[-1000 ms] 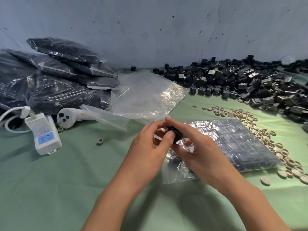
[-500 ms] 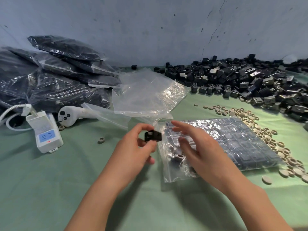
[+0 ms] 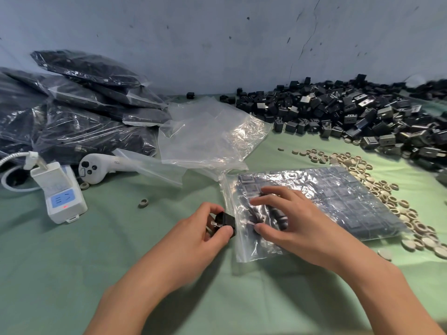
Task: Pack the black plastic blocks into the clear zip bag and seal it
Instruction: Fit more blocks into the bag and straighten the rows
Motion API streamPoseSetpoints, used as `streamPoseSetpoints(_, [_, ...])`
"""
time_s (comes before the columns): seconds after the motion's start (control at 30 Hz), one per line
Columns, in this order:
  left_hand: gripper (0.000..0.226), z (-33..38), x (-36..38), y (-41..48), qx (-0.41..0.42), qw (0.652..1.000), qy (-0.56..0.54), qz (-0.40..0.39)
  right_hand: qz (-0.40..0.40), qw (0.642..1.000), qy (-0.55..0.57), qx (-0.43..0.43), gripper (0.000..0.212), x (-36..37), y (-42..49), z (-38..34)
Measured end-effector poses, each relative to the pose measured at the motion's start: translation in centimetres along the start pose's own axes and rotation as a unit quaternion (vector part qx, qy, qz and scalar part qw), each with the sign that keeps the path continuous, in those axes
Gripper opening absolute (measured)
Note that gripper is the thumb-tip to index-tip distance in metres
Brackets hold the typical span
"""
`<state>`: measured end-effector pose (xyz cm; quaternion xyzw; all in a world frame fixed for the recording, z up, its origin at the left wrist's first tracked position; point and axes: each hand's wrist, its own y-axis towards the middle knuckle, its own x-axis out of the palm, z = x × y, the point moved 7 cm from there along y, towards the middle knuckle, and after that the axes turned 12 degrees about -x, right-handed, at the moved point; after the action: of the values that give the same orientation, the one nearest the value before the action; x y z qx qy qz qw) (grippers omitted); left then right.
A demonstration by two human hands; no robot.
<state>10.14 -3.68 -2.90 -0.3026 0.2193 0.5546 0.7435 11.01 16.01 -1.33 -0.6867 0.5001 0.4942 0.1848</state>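
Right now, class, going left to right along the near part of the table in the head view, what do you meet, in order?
white socket box → white controller → grey ring → left hand → black block it grips → right hand → beige rings
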Motion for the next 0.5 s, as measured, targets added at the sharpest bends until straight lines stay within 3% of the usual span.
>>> streamPoseSetpoints(0.5, [0.023,0.13,0.39,-0.15,0.042,0.997,-0.056,-0.043,-0.021,0.999,0.023,0.012,0.050,0.34,-0.07,-0.14])
